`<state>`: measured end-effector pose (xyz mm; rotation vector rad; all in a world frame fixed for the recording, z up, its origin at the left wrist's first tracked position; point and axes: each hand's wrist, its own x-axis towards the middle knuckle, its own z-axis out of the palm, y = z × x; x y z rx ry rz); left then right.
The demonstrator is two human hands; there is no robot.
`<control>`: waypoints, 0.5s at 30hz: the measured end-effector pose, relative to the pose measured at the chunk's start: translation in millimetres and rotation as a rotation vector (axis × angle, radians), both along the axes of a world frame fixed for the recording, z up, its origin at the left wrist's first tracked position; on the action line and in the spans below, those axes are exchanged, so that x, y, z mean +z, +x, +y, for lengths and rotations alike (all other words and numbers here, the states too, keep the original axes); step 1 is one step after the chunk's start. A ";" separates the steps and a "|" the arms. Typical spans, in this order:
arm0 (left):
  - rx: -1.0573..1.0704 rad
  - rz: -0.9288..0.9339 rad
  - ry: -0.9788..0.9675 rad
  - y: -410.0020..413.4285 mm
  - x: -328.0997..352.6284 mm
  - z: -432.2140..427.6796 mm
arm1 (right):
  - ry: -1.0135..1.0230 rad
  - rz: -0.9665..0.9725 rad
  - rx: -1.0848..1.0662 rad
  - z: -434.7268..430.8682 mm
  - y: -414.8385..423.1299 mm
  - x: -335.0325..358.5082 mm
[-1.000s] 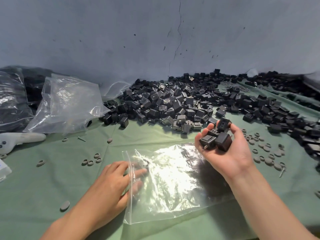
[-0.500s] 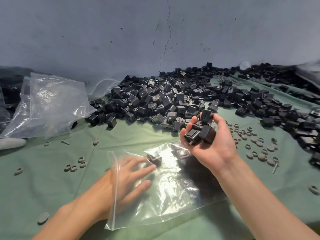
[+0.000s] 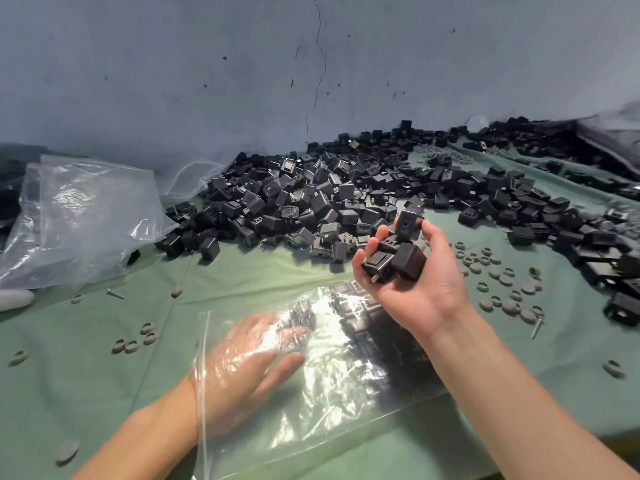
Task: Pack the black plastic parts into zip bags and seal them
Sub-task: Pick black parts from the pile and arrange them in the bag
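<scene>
Where the one clear, glossy zip bag [image 3: 346, 386] lies flat on the green cloth [image 3: 86, 358], the left hand [image 3: 242, 368] is pushed inside it through its left edge. The hand is palm down with its fingers straight and spread, gripping nothing. Dark blocks seem to sit inside near the bag's far edge, though glare on the film blocks a count. Just above that edge the right hand [image 3: 415, 289] is cupped palm up, its fingers curled round four boxy, matte black plastic parts [image 3: 398, 261]. Behind lies a broad heap of the same cubes [image 3: 311, 202], far too many to count. Small grey round caps and rings [image 3: 502, 275] are scattered on both sides, with two metal screws [image 3: 536, 327] among them. A large crumpled clear plastic sheet bag [image 3: 79, 220] rests at the left, against the cracked grey wall [image 3: 381, 64].
</scene>
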<state>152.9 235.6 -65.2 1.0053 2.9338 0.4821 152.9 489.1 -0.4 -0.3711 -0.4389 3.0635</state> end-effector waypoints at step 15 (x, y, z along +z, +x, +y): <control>-0.086 -0.069 0.036 -32.5 -46.7 18.5 | 0.018 -0.036 0.053 -7.3 -3.2 -5.8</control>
